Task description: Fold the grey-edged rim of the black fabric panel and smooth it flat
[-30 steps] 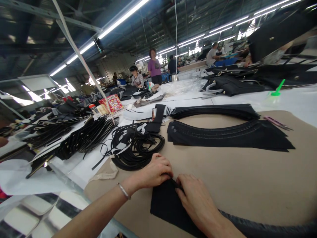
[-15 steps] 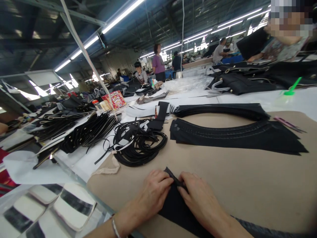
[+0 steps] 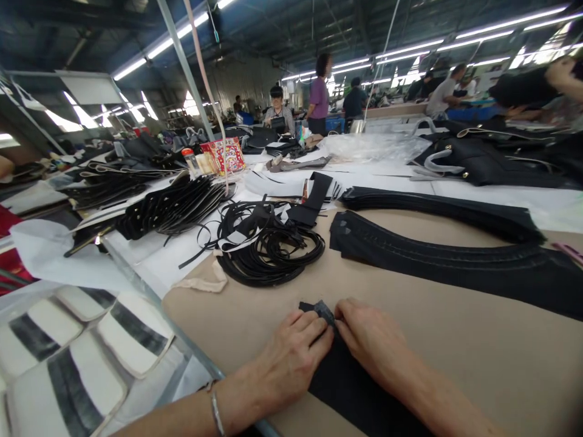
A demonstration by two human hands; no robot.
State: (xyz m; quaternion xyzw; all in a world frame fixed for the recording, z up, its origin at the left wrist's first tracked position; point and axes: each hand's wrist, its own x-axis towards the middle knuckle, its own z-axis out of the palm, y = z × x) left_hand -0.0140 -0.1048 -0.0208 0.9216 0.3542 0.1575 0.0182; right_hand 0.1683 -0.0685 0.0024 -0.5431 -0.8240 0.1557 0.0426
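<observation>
A black fabric strip (image 3: 350, 376) lies on the tan board (image 3: 455, 340) at the lower middle, its far end showing a small greyish patch. My left hand (image 3: 298, 346), with a bracelet at the wrist, has its fingers closed on the strip's left edge near that end. Opposite it, my right hand (image 3: 371, 334) pinches the right edge, fingertips together. Beyond my hands are a coil of thin black strips (image 3: 273, 258) and a stack of curved black pieces (image 3: 437, 255).
White pieces with black bands (image 3: 139, 331) lie at the lower left, beside a metal rail (image 3: 186, 352). Stacked black panels (image 3: 173, 206) stand behind. Black bags (image 3: 496, 158) lie at the back right. Several people are farther off, one in a purple top (image 3: 319, 97).
The view has turned left, so the background sits farther right. My left fingers now lie over the strip's end, where a greyish patch shows; my right hand stays at its right edge.
</observation>
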